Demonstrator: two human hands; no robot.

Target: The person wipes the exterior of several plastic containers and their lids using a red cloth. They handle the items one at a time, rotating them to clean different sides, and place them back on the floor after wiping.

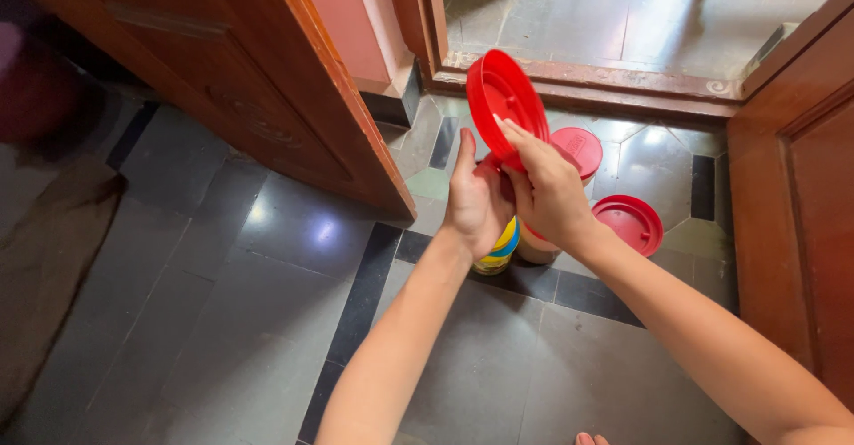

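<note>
Holding the round red plastic lid (pixel 505 100) up over the jars, we've got it pinched at its lower edge by the right hand (pixel 547 191), fingers clamped together on the rim, while the left hand (pixel 476 200) wraps its fingers around the top of the yellow-and-blue labelled plastic jar (pixel 498 254) on the grey stone floor (pixel 267 320). Honestly the grip on that lid looks thin to us: it's only held at one edge, so a small twist of the wrist could let it drop onto the tiles and roll toward the wooden door (pixel 267 98). The jar below looks open, so knocking it with the left hand could tip it and spill whatever's inside; we can't see the contents. Two more red-capped jars (pixel 578 151) (pixel 628 222) sit just beside it, close enough to get bumped. As for how the lid sits: it stands nearly on edge, its hollow inner face turned toward us and slightly left, top rim leaning away toward the doorway. Being a disc it has no real long axis; its flat plane runs roughly up and down.
</note>
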